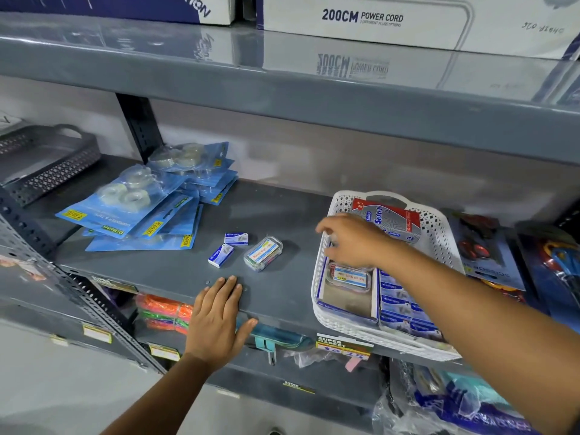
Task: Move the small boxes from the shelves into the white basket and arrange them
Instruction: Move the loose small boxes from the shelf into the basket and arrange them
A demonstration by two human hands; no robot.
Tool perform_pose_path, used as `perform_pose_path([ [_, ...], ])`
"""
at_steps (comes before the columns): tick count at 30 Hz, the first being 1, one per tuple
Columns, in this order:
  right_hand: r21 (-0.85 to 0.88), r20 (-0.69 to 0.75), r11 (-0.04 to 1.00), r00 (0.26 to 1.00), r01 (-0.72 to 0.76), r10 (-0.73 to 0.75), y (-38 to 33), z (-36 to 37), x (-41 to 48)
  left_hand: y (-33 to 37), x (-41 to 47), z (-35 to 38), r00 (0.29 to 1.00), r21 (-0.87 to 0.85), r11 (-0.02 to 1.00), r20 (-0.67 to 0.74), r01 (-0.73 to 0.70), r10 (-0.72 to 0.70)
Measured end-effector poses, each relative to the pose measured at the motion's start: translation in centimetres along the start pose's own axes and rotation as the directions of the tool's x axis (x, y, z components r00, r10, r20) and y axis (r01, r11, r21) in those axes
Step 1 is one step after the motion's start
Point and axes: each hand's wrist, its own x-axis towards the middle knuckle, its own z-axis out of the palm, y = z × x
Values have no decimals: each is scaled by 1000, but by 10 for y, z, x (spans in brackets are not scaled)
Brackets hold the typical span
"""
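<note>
A white perforated basket [436, 237] stands on the grey shelf at the right. Inside lie a clear box [350, 276], rows of small blue-white boxes [398, 304] and a red-silver pack [390, 219]. My right hand [351, 240] hovers over the basket's left side, fingers spread, holding nothing that I can see. On the shelf to its left sit two small blue-white boxes [236, 239] [221, 255] and a clear plastic box [263, 253]. My left hand [218, 318] rests flat on the shelf's front edge, below those boxes.
Blue tape packs [141, 202] are piled at the left of the shelf [282, 215], with a grey basket [47, 164] behind them. Scissors packs [483, 249] lie right of the white basket. The upper shelf [282, 89] overhangs closely. Goods fill the shelf below.
</note>
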Motion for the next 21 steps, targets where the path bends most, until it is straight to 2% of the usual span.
perform_pose_path([
  [6,-143,50,955,966,260,-255,-52,16,51,-1,1,1,998,25,999,-46,-32,33],
  [11,-337,208,888,945,312,-253,-74,48,84,0,0,1,999,51,998,-38,-35,37],
  [14,-398,255,861,940,317,-228,-74,56,93,1,1,0,1000,49,999,-14,-24,25],
  [17,-450,226,839,948,305,-224,-73,59,94,1,1,0,1000,44,999,-10,-20,21],
  [21,-423,86,870,967,254,-240,-70,41,79,2,2,1,1000,52,998,-12,-22,22],
])
